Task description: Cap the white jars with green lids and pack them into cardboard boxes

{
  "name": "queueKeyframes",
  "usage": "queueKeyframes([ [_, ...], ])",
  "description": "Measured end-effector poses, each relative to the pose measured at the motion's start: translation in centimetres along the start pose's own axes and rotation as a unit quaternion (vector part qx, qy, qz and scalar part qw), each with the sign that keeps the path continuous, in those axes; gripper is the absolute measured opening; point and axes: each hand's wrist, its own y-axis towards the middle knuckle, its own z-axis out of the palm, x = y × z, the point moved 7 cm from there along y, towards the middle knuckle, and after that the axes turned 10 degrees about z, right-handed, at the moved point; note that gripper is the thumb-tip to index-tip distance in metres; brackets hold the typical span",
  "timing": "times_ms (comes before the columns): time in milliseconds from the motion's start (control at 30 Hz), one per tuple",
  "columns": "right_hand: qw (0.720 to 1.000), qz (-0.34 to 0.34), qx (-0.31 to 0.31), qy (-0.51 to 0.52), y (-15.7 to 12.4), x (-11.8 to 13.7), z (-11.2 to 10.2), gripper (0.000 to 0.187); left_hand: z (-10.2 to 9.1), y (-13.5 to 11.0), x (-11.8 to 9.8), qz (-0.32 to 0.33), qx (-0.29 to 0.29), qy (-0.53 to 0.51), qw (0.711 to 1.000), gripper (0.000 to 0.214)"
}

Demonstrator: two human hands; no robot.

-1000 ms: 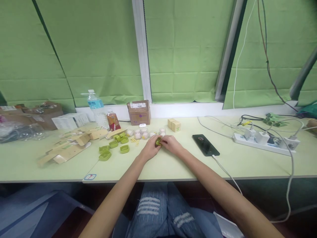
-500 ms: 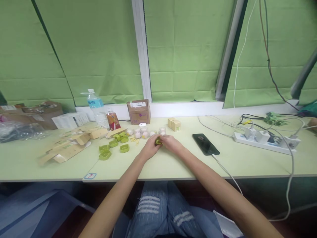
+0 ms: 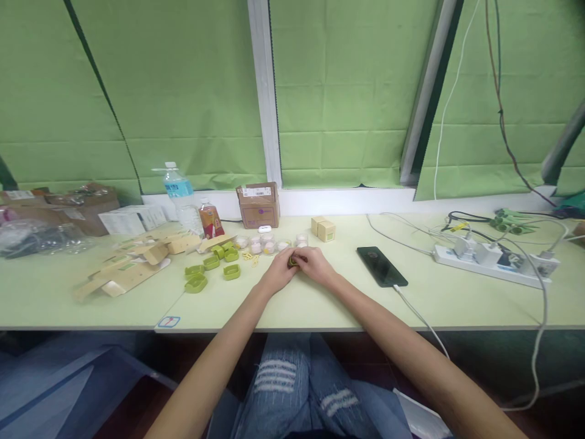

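Note:
My left hand (image 3: 278, 272) is closed around a small olive-green plastic piece (image 3: 291, 262), of which only a sliver shows between the fingers. My right hand (image 3: 315, 265) meets it there, its fingertips pinched together at the piece's opening; whether they grip the piece itself or something small inside is hidden. Left of the hands lie several similar green plastic cases (image 3: 231, 272), shallow and open-topped. Small pale-yellow bits (image 3: 251, 259) are scattered beside them. Just behind the hands stand several clear round tubs (image 3: 269, 246) with pinkish contents.
Flattened cardboard packaging (image 3: 123, 268) covers the left of the table. Behind it stand a water bottle (image 3: 180, 195), a red-labelled drink bottle (image 3: 211, 221) and a brown carton (image 3: 258, 207). Small tan boxes (image 3: 325, 230), a charging phone (image 3: 381, 266) and a power strip (image 3: 491, 268) lie rightward.
My right fingertips have drawn in closer over the green piece, covering more of it. The whole view has shifted slightly; the things on the table stay where they were.

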Motion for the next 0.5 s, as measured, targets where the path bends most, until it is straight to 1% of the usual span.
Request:
queueKeyframes([
  [167,0.995,0.069,-0.022,0.067,0.2,-1.7,0.0,0.02,0.0,-0.1,0.0,-0.003,0.004,-0.012,1.0,0.039],
  [267,0.991,0.09,-0.024,0.095,0.2,-2.2,0.0,0.019,0.1,-0.1,0.0,-0.006,0.008,-0.011,1.0,0.04],
  [400,0.99,0.086,-0.018,0.111,0.1,-1.9,-0.2,0.023,0.1,-0.1,0.1,0.001,0.009,-0.007,1.0,0.038],
  [500,0.997,0.048,-0.008,0.055,0.0,-1.0,-0.5,0.029,0.2,-0.2,0.3,0.003,0.007,-0.006,1.0,0.037],
])
